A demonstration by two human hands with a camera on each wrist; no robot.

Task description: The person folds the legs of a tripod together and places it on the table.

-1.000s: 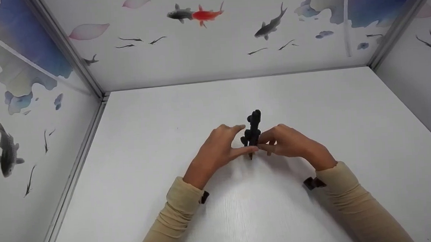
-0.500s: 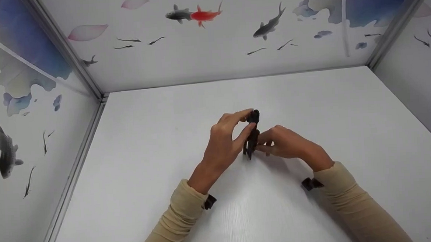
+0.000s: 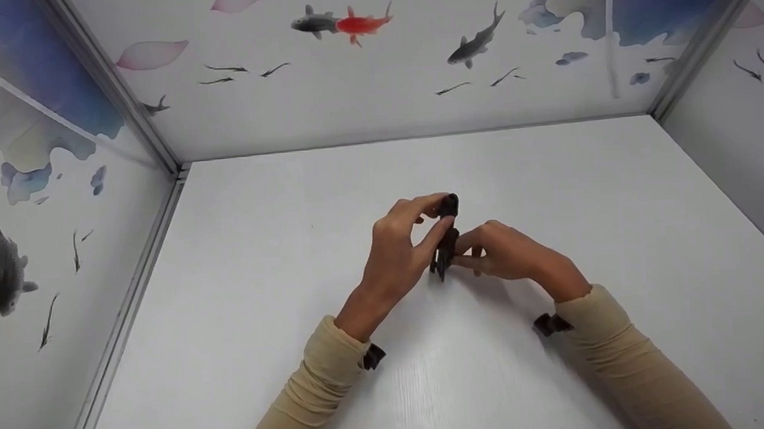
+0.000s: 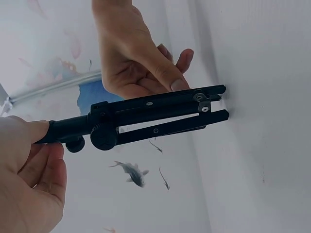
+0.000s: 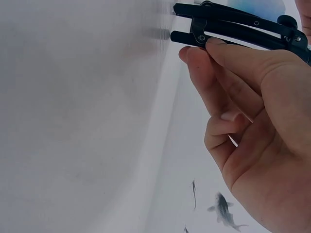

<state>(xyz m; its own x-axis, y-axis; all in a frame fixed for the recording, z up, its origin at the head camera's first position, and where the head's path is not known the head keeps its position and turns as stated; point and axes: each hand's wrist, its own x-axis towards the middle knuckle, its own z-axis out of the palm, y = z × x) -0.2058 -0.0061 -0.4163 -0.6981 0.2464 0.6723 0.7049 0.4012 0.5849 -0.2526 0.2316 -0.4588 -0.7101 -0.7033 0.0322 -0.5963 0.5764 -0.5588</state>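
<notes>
A small black tripod [image 3: 447, 242] stands upright near the table's middle, its legs folded close together and their feet at the tabletop. My left hand [image 3: 391, 248] grips its upper column between thumb and fingers. Lower down, my right hand [image 3: 513, 252] pinches one leg near the foot. In the left wrist view a round knob [image 4: 104, 136] shows on the collar, and a small metal bracket [image 4: 204, 106] links the legs near their ends. The right wrist view shows the right thumb [image 5: 218, 44] against the lower leg, with the other fingers bent beneath it.
The white table [image 3: 260, 260] is bounded by a back wall [image 3: 383, 103] and side walls printed with fish and lotus. Metal rails [image 3: 122, 313] run along the left edge. Dark wrist cameras [image 3: 373, 357] sit at both cuffs.
My left hand has moved up from beside the tripod's lower part and taken hold of its top. The right hand has stayed almost in place at the leg.
</notes>
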